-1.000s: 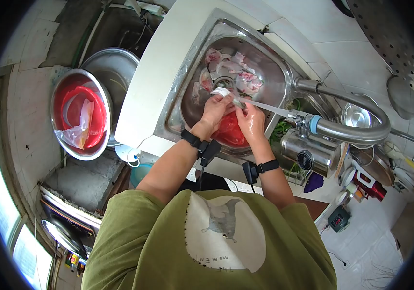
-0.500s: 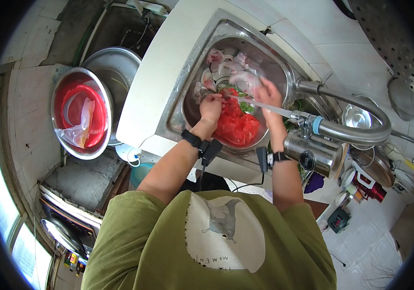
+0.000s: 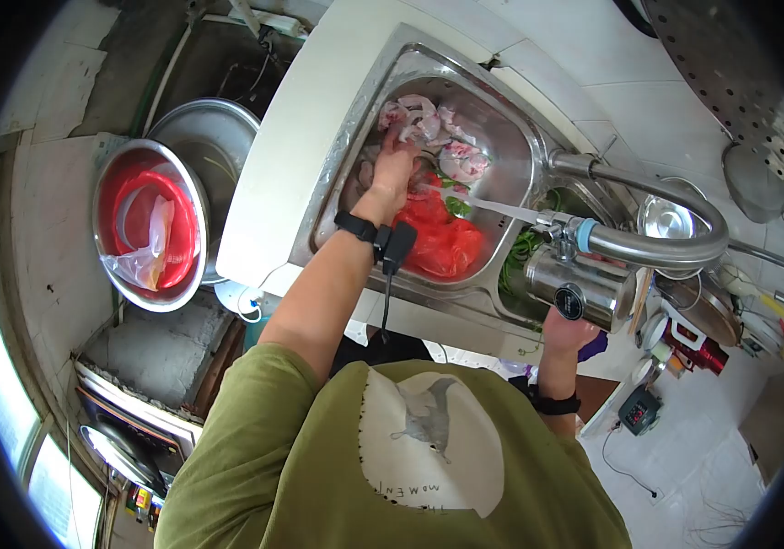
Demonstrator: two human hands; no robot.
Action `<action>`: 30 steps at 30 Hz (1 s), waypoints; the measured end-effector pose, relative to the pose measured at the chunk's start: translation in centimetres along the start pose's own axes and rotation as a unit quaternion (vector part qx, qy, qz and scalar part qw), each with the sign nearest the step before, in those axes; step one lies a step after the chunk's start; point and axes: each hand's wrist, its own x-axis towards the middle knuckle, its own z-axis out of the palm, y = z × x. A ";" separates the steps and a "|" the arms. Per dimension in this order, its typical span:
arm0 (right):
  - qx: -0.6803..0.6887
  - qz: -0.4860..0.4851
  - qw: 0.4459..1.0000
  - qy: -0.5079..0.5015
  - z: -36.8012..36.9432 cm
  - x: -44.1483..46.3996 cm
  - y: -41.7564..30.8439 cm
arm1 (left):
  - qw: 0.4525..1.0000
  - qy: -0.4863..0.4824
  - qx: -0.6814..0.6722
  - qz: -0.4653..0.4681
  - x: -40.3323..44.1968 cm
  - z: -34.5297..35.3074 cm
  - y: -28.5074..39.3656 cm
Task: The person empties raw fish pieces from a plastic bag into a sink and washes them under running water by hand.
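Observation:
In the steel sink basin point(image 3: 515, 156), my left hand point(image 3: 396, 172) reaches over pale pink pieces of raw meat point(image 3: 419, 119), fingers stretched toward them. Another meat piece point(image 3: 463, 162) lies farther right. A crumpled red plastic bag point(image 3: 442, 245) and some green leaves point(image 3: 455, 203) sit near my left wrist. Water streams from the faucet point(image 3: 557, 226) into the basin. My right hand point(image 3: 568, 331) is outside the basin, against the lower side of a shiny metal cylinder point(image 3: 584, 288) with a round black label. Its fingers are mostly hidden by the cylinder.
Left of the white counter point(image 3: 287, 137) stands a metal bowl point(image 3: 102, 229) with a red basin point(image 3: 193, 240) and a plastic bag point(image 3: 156, 242) inside. Green stems point(image 3: 520, 252) lie in the second sink compartment. A strainer point(image 3: 758, 183) hangs at right.
My right hand has left the meat and moved down and right to the metal cylinder. The piece beside it now lies in the basin. My left hand has shifted up from the red bag.

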 end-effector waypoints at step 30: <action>0.038 0.409 0.907 0.092 7.2 12.7 28.7 | 0.588 -0.236 0.766 0.106 -3.5 -0.5 -3.6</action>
